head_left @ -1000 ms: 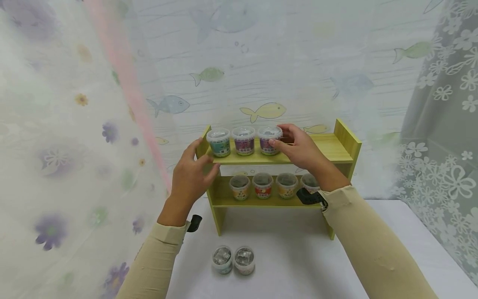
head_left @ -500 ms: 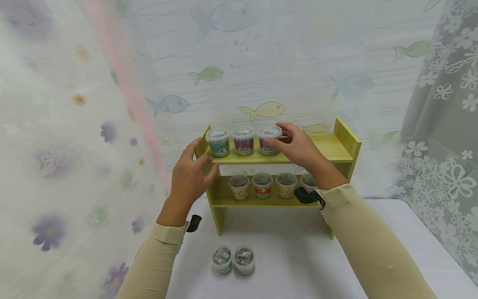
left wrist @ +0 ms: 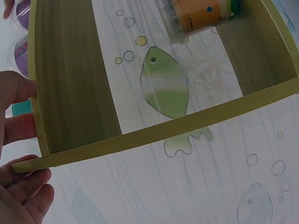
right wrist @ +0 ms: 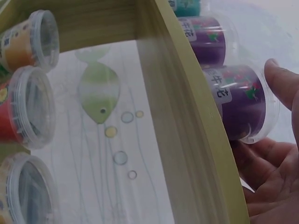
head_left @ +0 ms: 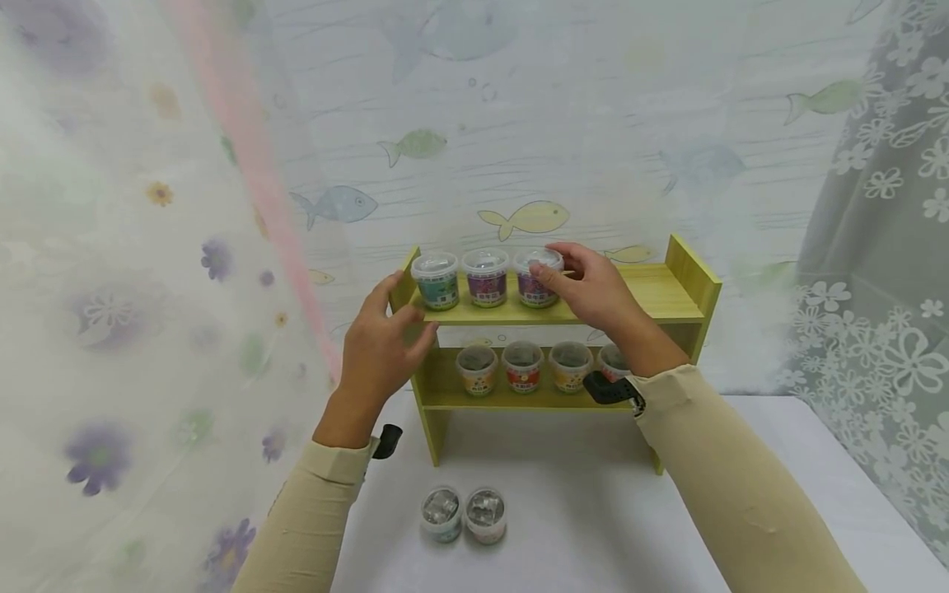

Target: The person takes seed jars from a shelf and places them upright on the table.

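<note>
On the upper board of a small yellow-green wooden shelf [head_left: 593, 319] stand three lidded plastic cups: a teal-labelled cup [head_left: 437, 284] and two purple-labelled cups. My right hand [head_left: 596, 292] holds the rightmost purple-labelled cup [head_left: 535, 288], its thumb at the lid's front and its fingers along the right side. The right wrist view shows the thumb close to the clear lid and fingertips against the side of the same purple cup [right wrist: 240, 102]. My left hand [head_left: 381, 346] grips the shelf's left end; in the left wrist view its fingers [left wrist: 32, 186] lie around the side panel's corner.
Several lidded cups with orange and red labels, including a red-labelled cup [head_left: 522, 379], stand on the lower board. Two more cups stand side by side on the white tabletop [head_left: 593, 543] in front, one of them a pale cup [head_left: 485, 527]. A fish-print curtain [head_left: 519, 123] hangs behind.
My right thumb has moved up from the front of the purple cup's label to its lid. My left hand stays at the shelf's left end.
</note>
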Demonstrator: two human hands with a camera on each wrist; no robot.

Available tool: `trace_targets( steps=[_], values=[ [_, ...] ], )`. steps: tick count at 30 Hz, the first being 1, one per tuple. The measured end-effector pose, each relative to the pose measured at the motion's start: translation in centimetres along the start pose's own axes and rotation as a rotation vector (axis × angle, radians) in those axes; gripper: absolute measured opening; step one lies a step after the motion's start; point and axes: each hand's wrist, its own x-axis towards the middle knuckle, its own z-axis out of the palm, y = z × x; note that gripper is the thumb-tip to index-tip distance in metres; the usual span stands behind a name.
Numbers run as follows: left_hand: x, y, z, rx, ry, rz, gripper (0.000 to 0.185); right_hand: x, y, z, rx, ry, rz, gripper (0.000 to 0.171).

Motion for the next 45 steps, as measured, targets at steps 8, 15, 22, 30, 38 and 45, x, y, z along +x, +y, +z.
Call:
trace_targets(
  steps=[8,15,22,30,38,45],
  values=[
    [-0.1,0.2,0.1,0.009,-0.005,-0.004,0.021,-0.1,-0.1,-0.3,-0.013,-0.044,-0.003,0.072],
    [-0.2,0.1,0.2,0.014,-0.002,0.0,0.021,-0.6,-0.2,-0.9,-0.061,-0.075,-0.041,0.071],
    [-0.2,-0.2,-0.1,0.013,0.011,0.006,0.022,-1.1,-0.4,-1.1,-0.09,-0.104,-0.08,0.071],
    [-0.2,-0.1,-0.2,0.017,-0.009,-0.009,0.021,-1.8,-0.6,-1.1,-0.112,-0.103,-0.103,0.066],
    [-0.1,0.0,0.0,0.026,-0.006,0.0,0.021,-2.0,-0.4,-1.2,-0.1,-0.104,-0.115,0.065],
    [0.1,0.1,-0.1,0.025,0.001,0.003,0.022,-2.7,-0.3,-1.4,-0.117,-0.088,-0.131,0.065]
  ],
)
